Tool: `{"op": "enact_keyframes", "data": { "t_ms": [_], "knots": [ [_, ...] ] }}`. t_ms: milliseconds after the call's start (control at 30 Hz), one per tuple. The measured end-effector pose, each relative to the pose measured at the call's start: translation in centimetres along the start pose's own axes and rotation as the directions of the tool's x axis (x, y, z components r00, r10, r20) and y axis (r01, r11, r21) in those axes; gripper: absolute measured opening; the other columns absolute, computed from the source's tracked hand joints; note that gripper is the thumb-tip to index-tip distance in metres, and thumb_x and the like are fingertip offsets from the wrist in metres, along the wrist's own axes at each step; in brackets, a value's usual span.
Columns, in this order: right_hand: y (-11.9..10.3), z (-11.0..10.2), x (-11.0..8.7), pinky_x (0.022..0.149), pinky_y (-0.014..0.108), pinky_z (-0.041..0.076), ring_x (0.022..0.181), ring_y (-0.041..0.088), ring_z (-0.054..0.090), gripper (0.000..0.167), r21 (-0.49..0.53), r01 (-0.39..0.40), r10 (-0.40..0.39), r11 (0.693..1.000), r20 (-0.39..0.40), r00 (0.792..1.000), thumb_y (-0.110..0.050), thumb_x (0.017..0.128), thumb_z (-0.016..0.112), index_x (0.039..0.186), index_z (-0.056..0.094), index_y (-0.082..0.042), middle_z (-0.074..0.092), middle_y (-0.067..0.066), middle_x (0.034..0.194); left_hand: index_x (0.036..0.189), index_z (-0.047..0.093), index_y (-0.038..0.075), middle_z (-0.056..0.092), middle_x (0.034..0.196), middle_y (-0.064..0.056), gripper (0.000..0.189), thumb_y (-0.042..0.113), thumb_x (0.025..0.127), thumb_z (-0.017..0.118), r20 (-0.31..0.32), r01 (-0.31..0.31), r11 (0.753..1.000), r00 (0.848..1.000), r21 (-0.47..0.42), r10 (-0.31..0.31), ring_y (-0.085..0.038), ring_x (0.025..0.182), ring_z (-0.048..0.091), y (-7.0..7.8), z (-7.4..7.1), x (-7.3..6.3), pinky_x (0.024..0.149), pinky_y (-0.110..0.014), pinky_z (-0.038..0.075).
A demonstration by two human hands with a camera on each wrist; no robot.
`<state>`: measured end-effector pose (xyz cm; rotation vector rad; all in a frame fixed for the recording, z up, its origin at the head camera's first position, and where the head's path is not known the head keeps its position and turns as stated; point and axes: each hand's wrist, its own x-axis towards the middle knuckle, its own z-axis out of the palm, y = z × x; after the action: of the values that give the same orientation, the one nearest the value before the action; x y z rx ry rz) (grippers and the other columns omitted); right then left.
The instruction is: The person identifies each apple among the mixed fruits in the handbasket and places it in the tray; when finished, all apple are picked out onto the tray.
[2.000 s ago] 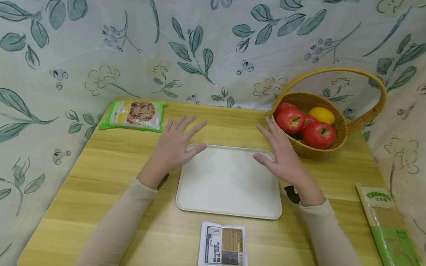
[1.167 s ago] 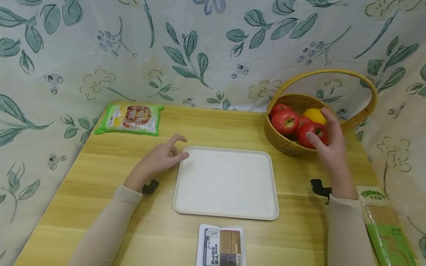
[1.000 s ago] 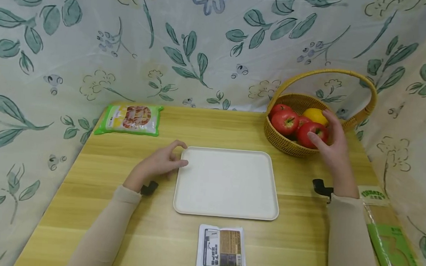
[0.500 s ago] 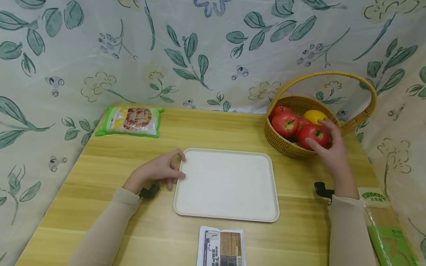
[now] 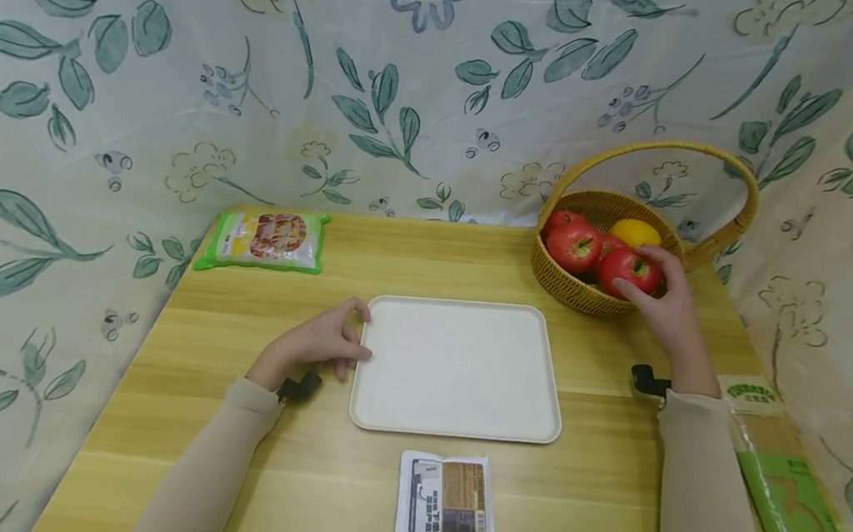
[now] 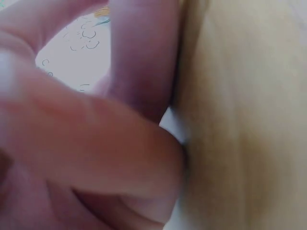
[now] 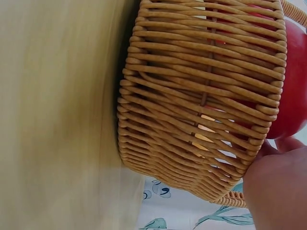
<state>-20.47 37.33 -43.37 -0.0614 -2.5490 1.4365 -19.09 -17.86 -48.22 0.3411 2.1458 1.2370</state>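
In the head view, my left hand (image 5: 321,337) holds the left edge of a white rectangular tray (image 5: 456,368), thumb and index finger at its rim. The left wrist view is filled by this hand's bent fingers (image 6: 96,139), close against the wooden table. Over at the back right, my right hand (image 5: 670,306) grips the front red apple (image 5: 627,269) in a wicker basket (image 5: 571,290), thumb on its near side and fingers on its right. From the right wrist, the basket's woven side (image 7: 192,86) hides most of the apple's lower part.
More red apples (image 5: 573,246) and a yellow lemon-like fruit (image 5: 635,231) share the basket, under its tall arched handle (image 5: 662,144). A green food bag (image 5: 266,239) lies back left. A small flat packet (image 5: 447,500) lies before the tray, a long green-and-brown package (image 5: 786,478) along the right.
Both hands have left the space above the tray. My left hand came down to its left edge and slid nearer me; my right hand moved right to the basket and closed round the front apple.
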Motion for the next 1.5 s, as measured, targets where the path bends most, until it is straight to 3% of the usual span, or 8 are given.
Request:
{"op": "enact_keyframes", "data": {
  "t_ms": [433, 567, 867, 1033, 1300, 1400, 1500],
  "knots": [
    [0.2, -0.4, 0.0, 0.126, 0.035, 0.036, 0.14, 0.007, 0.04, 0.059, -0.034, 0.033, -0.034, 0.999, -0.054, 0.998, -0.022, 0.099, 0.076, 0.153, 0.054, -0.014, 0.042, 0.001, 0.16, 0.14, 0.038, 0.01, 0.071, 0.074, -0.009, 0.063, 0.019, 0.095, 0.08, 0.021, -0.04, 0.999, 0.999, -0.037, 0.041, -0.02, 0.053, 0.069, 0.0, 0.1, 0.3, 0.046, -0.024, 0.047],
    [-0.1, -0.6, -0.1, 0.125, 0.033, 0.037, 0.139, 0.006, 0.041, 0.059, -0.03, 0.03, -0.032, 0.999, -0.069, 0.997, -0.022, 0.099, 0.077, 0.153, 0.055, -0.016, 0.044, -0.003, 0.159, 0.14, 0.038, 0.01, 0.071, 0.075, -0.008, 0.062, 0.018, 0.095, 0.08, 0.026, -0.04, 0.998, 0.999, -0.043, 0.042, -0.02, 0.053, 0.07, 0.0, 0.1, 0.3, 0.046, -0.024, 0.047],
    [-2.7, -0.7, -0.7, 0.116, 0.016, 0.043, 0.136, 0.006, 0.045, 0.057, 0.028, 0.126, -0.122, 0.992, -0.104, 0.987, -0.013, 0.095, 0.08, 0.149, 0.06, -0.016, 0.049, -0.014, 0.152, 0.138, 0.039, 0.014, 0.072, 0.072, -0.008, 0.059, 0.022, 0.095, 0.079, 0.032, -0.063, 0.998, 0.997, -0.026, 0.063, -0.018, 0.051, 0.067, -0.6, 0.0, -0.2, 0.041, -0.024, 0.038],
    [-5.3, 0.6, -1.5, 0.108, 0.008, 0.046, 0.135, 0.007, 0.051, 0.058, 0.104, 0.198, -0.195, 0.975, -0.04, 0.98, -0.005, 0.094, 0.08, 0.148, 0.06, -0.013, 0.051, -0.013, 0.151, 0.139, 0.039, 0.016, 0.073, 0.074, -0.007, 0.061, 0.023, 0.094, 0.08, 0.038, -0.049, 0.998, 0.998, -0.04, 0.05, -0.019, 0.053, 0.069, -1.0, 0.1, -0.5, 0.04, -0.024, 0.036],
    [-8.2, 3.9, -2.5, 0.111, 0.008, 0.044, 0.14, 0.009, 0.047, 0.059, 0.2, 0.199, -0.222, 0.959, 0.101, 0.97, -0.002, 0.093, 0.08, 0.148, 0.059, -0.011, 0.05, -0.006, 0.154, 0.14, 0.04, 0.016, 0.074, 0.076, -0.008, 0.062, 0.024, 0.094, 0.08, 0.04, -0.048, 0.998, 0.998, -0.044, 0.05, -0.02, 0.055, 0.071, -1.1, 0.0, -0.8, 0.04, -0.023, 0.037],
    [-9.1, 5.5, -2.6, 0.115, 0.014, 0.044, 0.143, 0.011, 0.046, 0.058, 0.2, 0.184, -0.215, 0.962, 0.146, 0.966, -0.005, 0.093, 0.081, 0.147, 0.06, -0.013, 0.052, -0.005, 0.154, 0.14, 0.039, 0.017, 0.075, 0.077, -0.008, 0.062, 0.023, 0.094, 0.08, 0.044, -0.049, 0.998, 0.998, -0.047, 0.051, -0.02, 0.055, 0.071, -1.0, 0.0, -1.0, 0.04, -0.024, 0.038],
    [-9.9, 7.2, -2.6, 0.123, 0.031, 0.044, 0.147, 0.018, 0.045, 0.057, 0.172, 0.152, -0.186, 0.973, 0.202, 0.962, -0.013, 0.093, 0.083, 0.145, 0.062, -0.017, 0.052, -0.003, 0.157, 0.141, 0.039, 0.017, 0.075, 0.078, -0.008, 0.062, 0.022, 0.094, 0.08, 0.046, -0.043, 0.998, 0.998, -0.048, 0.045, -0.02, 0.056, 0.071, -0.9, 0.0, -1.0, 0.041, -0.024, 0.038]
  ]
}}
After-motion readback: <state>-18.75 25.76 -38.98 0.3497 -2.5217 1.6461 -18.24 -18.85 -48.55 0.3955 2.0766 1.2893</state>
